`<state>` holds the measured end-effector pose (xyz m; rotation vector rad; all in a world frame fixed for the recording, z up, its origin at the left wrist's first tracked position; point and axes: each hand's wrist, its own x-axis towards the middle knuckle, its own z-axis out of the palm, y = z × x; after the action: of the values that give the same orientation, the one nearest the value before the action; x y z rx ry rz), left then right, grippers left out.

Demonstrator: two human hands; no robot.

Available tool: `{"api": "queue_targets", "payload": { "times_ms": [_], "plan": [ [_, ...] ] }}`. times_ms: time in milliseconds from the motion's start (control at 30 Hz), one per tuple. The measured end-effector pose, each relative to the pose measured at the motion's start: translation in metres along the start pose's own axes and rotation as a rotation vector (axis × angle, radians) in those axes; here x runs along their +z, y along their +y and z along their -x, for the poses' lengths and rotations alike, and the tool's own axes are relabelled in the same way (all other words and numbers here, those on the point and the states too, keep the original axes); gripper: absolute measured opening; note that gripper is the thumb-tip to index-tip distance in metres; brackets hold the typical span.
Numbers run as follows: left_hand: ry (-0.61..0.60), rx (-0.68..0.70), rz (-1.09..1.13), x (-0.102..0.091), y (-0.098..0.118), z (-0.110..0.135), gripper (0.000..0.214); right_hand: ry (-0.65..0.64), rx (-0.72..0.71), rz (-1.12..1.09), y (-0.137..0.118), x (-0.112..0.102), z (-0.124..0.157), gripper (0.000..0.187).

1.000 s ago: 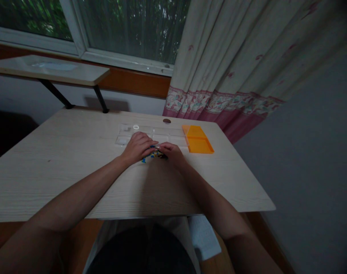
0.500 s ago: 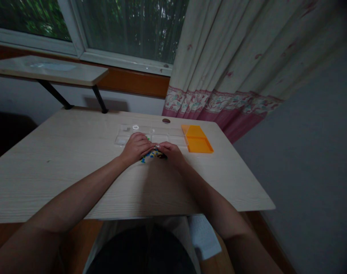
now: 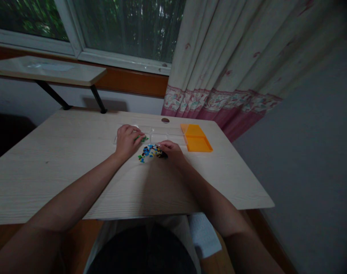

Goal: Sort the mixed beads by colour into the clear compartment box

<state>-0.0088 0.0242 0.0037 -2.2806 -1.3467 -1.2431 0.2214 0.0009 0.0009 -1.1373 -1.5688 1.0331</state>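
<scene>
A small heap of tiny coloured pieces [image 3: 149,151], blue, green, black and yellow, lies on the pale wooden table [image 3: 76,167]. My left hand [image 3: 128,139] rests over the near edge of a clear compartment tray [image 3: 159,133], its fingers curled and pinched by some green pieces [image 3: 142,139]. My right hand [image 3: 171,150] lies at the right side of the heap with its fingers curled down onto the pieces. What either hand holds is too small to make out.
An orange lid or tray [image 3: 196,138] lies right of the clear tray. A small dark round mark [image 3: 165,120] sits at the table's far edge. Behind are a narrow shelf [image 3: 47,70], a window and a curtain [image 3: 219,68]. A white cloth [image 3: 203,236] lies below the table's front edge.
My left hand has drawn away from the heap, up and to the left, onto the clear tray. The heap is now uncovered. My right hand has stayed in place.
</scene>
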Motion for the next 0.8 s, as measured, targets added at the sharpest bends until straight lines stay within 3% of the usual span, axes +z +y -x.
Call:
{"api": "queue_targets", "payload": {
  "times_ms": [133, 300, 633, 800],
  "plan": [
    [0.009, -0.086, -0.051, 0.006, -0.006, 0.002, 0.024, -0.025, -0.009, 0.013, -0.003, 0.0, 0.002, 0.027],
    [0.008, -0.073, -0.031, 0.007, -0.006, 0.002, 0.025, -0.007, 0.003, 0.006, -0.004, 0.0, 0.002, 0.026],
    [-0.155, 0.306, 0.149, -0.001, 0.017, 0.002, 0.028, -0.014, -0.019, 0.002, -0.005, 0.001, 0.003, 0.031],
    [-0.159, 0.358, 0.128, -0.003, 0.023, 0.003, 0.027, -0.063, -0.075, 0.031, -0.007, 0.002, 0.004, 0.033]
  ]
}}
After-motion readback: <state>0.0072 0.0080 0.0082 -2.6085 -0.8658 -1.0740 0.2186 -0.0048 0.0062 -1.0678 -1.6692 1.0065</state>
